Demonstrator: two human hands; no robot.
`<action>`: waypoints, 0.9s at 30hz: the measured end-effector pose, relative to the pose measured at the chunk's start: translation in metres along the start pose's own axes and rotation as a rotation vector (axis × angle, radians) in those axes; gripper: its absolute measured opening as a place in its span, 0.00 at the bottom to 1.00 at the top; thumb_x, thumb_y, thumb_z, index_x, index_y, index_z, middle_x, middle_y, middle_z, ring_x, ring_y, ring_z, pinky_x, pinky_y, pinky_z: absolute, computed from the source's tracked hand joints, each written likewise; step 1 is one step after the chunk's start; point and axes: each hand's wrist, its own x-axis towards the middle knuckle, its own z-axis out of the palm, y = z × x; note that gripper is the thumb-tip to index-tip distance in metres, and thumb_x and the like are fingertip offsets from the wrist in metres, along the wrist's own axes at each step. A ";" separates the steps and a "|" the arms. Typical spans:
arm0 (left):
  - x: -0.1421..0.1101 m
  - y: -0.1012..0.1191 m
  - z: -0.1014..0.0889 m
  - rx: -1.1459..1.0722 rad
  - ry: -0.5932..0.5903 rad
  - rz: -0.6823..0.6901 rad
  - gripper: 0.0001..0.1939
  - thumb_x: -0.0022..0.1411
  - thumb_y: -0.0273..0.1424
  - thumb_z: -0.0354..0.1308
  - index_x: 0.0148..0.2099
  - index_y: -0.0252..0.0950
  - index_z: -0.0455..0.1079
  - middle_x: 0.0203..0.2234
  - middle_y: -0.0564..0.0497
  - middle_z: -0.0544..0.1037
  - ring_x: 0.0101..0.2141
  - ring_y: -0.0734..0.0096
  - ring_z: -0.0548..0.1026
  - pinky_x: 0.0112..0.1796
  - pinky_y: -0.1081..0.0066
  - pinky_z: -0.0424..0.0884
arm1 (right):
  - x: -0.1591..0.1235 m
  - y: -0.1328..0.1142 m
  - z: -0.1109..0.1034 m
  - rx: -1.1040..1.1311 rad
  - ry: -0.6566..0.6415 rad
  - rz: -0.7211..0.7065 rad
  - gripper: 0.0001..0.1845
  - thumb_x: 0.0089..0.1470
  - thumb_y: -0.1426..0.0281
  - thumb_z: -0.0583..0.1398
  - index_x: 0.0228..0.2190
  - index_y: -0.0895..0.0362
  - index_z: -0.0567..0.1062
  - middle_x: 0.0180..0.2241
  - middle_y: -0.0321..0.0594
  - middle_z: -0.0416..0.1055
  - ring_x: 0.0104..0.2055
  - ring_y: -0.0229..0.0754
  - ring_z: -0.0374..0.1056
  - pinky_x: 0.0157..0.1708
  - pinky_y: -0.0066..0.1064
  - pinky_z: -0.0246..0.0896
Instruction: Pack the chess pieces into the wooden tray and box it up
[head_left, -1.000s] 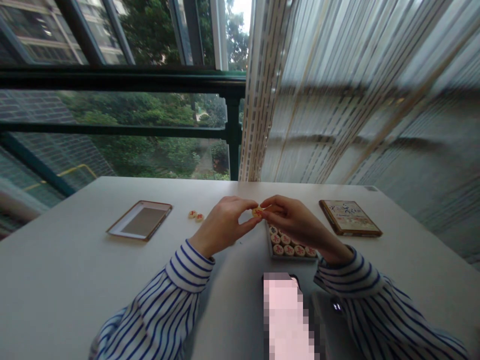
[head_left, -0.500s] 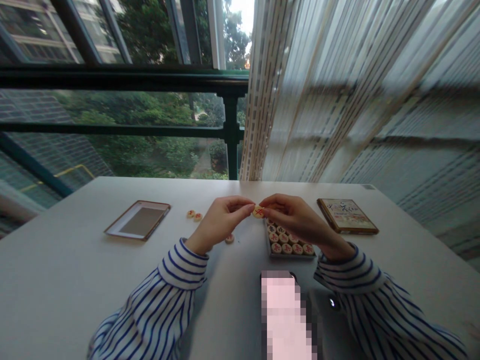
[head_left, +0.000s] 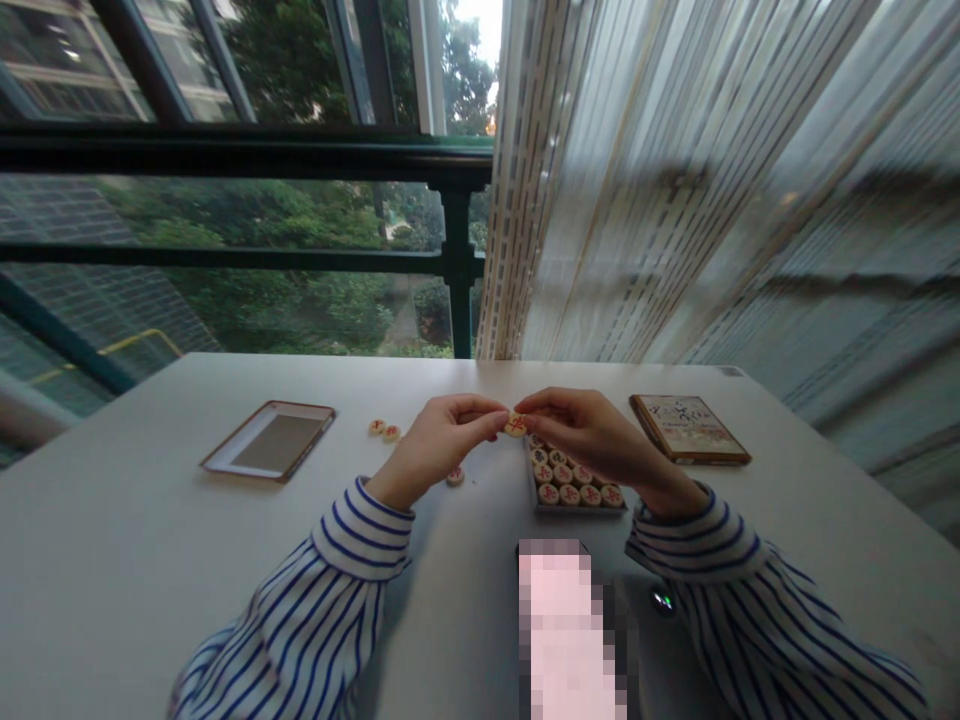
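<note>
Head view: left hand (head_left: 442,440) and right hand (head_left: 596,435) both grasp one round game piece (head_left: 515,424), fingertips pinching its opposite sides. Piece is up off the surface, by the far left corner of an open tray (head_left: 580,510).

Around: the tray has a front row of four pieces with red characters; more rows behind, total can't be counted, right hand and wrist cover the far right part. Three loose pieces on the white table (head_left: 112,540): a pair (head_left: 384,431) side by side beyond the left hand, plus a single piece (head_left: 454,477) just beside the left wrist. One shallow lid (head_left: 274,445) toward the table's far left corner, one flat box (head_left: 690,430) toward the far right corner. One phone (head_left: 562,630), screen blurred out, lies just in front of the tray's near edge. One dark device (head_left: 661,600) with small lit display, partly under the right sleeve (head_left: 720,560). Two striped sleeves in all. One curtain (head_left: 637,180) and railing (head_left: 457,260) behind the far edge.
</note>
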 end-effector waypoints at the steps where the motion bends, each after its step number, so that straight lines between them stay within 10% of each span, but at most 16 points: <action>1: 0.000 0.000 0.000 -0.003 0.000 -0.004 0.15 0.53 0.39 0.56 0.37 0.33 0.73 0.30 0.46 0.78 0.31 0.71 0.73 0.34 0.68 0.70 | 0.000 0.000 0.000 -0.003 0.001 -0.003 0.12 0.51 0.65 0.56 0.34 0.59 0.74 0.32 0.41 0.74 0.34 0.39 0.69 0.34 0.30 0.64; 27: -0.002 -0.003 0.001 -0.027 -0.032 -0.101 0.18 0.52 0.41 0.56 0.40 0.34 0.73 0.32 0.47 0.77 0.32 0.69 0.73 0.31 0.71 0.69 | -0.002 -0.006 -0.007 -0.107 -0.027 -0.050 0.10 0.50 0.69 0.57 0.34 0.59 0.74 0.32 0.40 0.75 0.34 0.37 0.69 0.32 0.28 0.63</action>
